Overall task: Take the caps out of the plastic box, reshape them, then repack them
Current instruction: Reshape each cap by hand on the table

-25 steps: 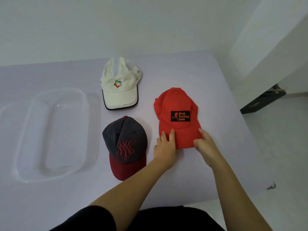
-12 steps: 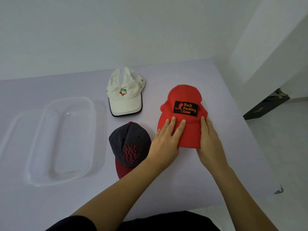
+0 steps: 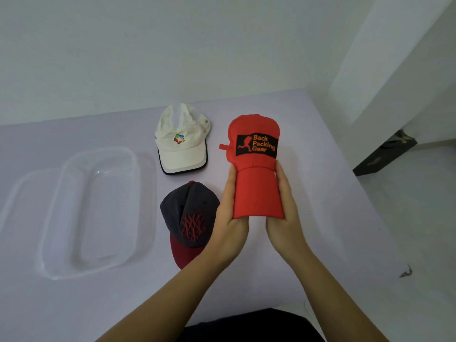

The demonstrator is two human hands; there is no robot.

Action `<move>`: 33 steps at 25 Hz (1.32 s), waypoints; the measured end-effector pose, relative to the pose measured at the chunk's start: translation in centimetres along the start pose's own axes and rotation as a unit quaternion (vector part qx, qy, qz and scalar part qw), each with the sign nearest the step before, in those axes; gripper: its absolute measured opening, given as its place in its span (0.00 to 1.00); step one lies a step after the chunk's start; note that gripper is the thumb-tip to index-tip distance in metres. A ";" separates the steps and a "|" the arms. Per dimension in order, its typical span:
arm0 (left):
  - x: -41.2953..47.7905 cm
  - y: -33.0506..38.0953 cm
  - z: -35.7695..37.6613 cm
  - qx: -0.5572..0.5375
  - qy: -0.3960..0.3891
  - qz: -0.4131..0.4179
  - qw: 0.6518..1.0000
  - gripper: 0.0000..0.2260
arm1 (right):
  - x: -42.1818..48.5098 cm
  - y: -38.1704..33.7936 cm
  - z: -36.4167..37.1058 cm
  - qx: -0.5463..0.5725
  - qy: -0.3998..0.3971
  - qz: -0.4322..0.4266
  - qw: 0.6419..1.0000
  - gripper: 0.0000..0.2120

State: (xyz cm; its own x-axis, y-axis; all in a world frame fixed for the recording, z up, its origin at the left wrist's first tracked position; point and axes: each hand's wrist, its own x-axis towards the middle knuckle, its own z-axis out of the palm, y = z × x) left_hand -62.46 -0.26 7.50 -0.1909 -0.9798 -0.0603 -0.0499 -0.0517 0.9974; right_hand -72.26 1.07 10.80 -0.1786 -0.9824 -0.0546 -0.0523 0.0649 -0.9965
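Sideways, both palms (image 3: 228,225) flanking red cap (image 3: 256,191)

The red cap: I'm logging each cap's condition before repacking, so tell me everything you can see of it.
The red cap looks like soft red fabric, with a black patch on its front reading "Back Packing Gear" in orange beside a running figure. A small red tab sticks out at its left side. The brim points toward the person and is curled narrow, pressed from both sides between the left hand and the right hand. The crown stands rounded above the fingers. Whether the cap is lifted clear of the table cannot be told.
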 end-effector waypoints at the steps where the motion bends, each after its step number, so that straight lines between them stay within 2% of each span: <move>1: -0.3 0.7 0.5 -0.034 0.017 -0.019 0.999 0.28 | -0.2 -0.8 0.6 0.050 -0.007 0.021 0.998 0.25; 3: -0.7 1.9 0.8 -0.081 0.041 -0.044 0.995 0.25 | -0.5 -0.9 1.4 0.061 -0.010 -0.023 0.998 0.23; 4: -0.7 2.4 0.5 -0.063 0.049 -0.019 0.997 0.25 | -0.4 -0.4 1.3 0.040 -0.006 -0.036 0.999 0.23; 7: 0.9 2.3 -2.6 0.093 0.006 0.080 0.992 0.30 | 0.7 -0.2 -0.4 -0.067 -0.019 -0.067 0.995 0.30; 10: 1.6 0.7 -5.3 0.315 -0.042 0.128 0.940 0.31 | 1.2 -0.1 -1.6 -0.319 -0.041 -0.099 0.942 0.38; 12: 1.1 0.0 -5.6 0.388 -0.022 0.181 0.904 0.35 | 0.5 0.0 -1.4 -0.384 -0.057 -0.098 0.916 0.42; 14: 0.2 -0.7 -5.0 0.404 -0.002 0.215 0.889 0.37 | -0.2 0.0 -0.6 -0.391 -0.063 -0.112 0.911 0.42; 16: -0.1 -1.0 -4.4 0.339 -0.001 0.194 0.921 0.36 | -0.4 0.3 0.0 -0.391 -0.063 -0.153 0.905 0.39; 18: -0.3 -1.0 -3.8 0.242 -0.002 0.163 0.957 0.32 | -0.3 1.0 0.5 -0.333 -0.071 -0.150 0.928 0.35; 21: -0.7 -1.1 -2.9 0.171 0.026 0.147 0.974 0.28 | -0.7 1.5 1.5 -0.179 -0.091 -0.108 0.974 0.33; 23: -1.2 -1.2 -2.6 0.139 0.031 0.148 0.979 0.29 | -1.0 1.9 1.5 -0.157 -0.103 -0.121 0.975 0.30; 25: -1.2 -1.2 -3.3 0.208 0.009 0.166 0.964 0.31 | -0.8 2.3 0.7 -0.184 -0.126 -0.129 0.966 0.29; 27: -0.5 -1.2 -4.7 0.321 -0.003 0.194 0.927 0.29 | -0.2 2.7 -0.7 -0.227 -0.145 -0.129 0.954 0.31; 31: 1.5 -0.3 -6.6 0.393 0.091 0.168 0.899 0.27 | 0.3 1.9 -2.4 -0.198 -0.139 -0.128 0.962 0.36; 33: 1.7 -0.3 -6.7 0.448 0.124 0.211 0.860 0.24 | 0.0 1.2 -2.6 -0.222 -0.138 -0.138 0.955 0.36</move>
State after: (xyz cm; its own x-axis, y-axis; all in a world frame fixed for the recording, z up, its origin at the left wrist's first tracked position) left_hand -56.16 -3.19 7.33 -0.1683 -0.8917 0.4201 -0.7844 0.3793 0.4907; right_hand -74.90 1.59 9.72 0.1642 -0.9778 0.1305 -0.4822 -0.1950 -0.8541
